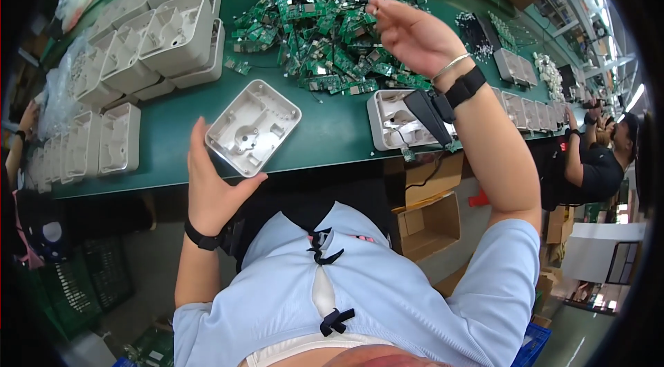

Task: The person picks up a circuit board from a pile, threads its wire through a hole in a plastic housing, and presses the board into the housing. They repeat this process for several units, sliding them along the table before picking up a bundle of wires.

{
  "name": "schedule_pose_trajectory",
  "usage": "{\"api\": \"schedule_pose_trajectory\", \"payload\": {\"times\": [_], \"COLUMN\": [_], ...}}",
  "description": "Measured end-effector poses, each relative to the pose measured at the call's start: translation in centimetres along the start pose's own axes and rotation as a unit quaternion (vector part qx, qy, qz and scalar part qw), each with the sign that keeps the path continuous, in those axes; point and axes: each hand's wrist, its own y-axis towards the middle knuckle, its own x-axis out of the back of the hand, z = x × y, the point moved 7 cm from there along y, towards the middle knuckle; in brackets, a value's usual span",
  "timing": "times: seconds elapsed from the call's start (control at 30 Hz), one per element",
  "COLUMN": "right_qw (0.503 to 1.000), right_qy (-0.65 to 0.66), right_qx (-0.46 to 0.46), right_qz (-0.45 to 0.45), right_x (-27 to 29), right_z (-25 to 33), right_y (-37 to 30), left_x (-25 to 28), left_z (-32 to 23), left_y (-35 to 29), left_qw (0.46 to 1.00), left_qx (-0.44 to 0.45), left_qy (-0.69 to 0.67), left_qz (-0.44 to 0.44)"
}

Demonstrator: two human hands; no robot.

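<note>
My left hand (211, 184) grips an off-white plastic housing (252, 128) by its lower left corner, thumb and fingers spread round its edge. The housing lies tilted, open side up, at the bench's front edge, showing inner posts and a round boss. Over the heap of green circuit boards (325, 28), my right hand (411, 35) is raised with thumb and forefinger pinched together. A tiny pale bit shows at those fingertips, too small to name. Below my right wrist, a second off-white housing (377, 121) sits partly hidden behind a black wedge-shaped device (429, 117) at my wristband.
Stacked off-white housings (176, 32) stand at the left, with a row of them (119, 139) along the front edge. More housings (515, 66) and small white parts (548, 77) lie to the right. Cardboard boxes (432, 227) sit below the green bench (325, 139). Another person (598, 166) works at far right.
</note>
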Motion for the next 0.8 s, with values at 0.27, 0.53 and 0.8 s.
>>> {"api": "schedule_pose_trajectory", "payload": {"times": [0.27,0.53,0.8], "right_qw": [0.961,0.982,0.950], "right_qy": [0.131,0.019,-0.235], "right_qx": [0.126,0.164,0.203], "right_qz": [0.207,0.090,0.024], "right_x": [-3.0,-9.8,-12.0], "right_z": [4.7,-3.7,-15.9], "right_y": [0.4,-3.4,-4.0], "left_x": [1.0,1.6,1.9], "left_z": [-1.4,-1.0,-0.6], "left_y": [-0.2,-0.7,-0.7], "left_qw": [0.999,0.999,0.997], "left_qx": [-0.041,-0.043,-0.051], "left_qy": [-0.020,0.001,-0.039], "left_qz": [-0.019,-0.013,-0.038]}}
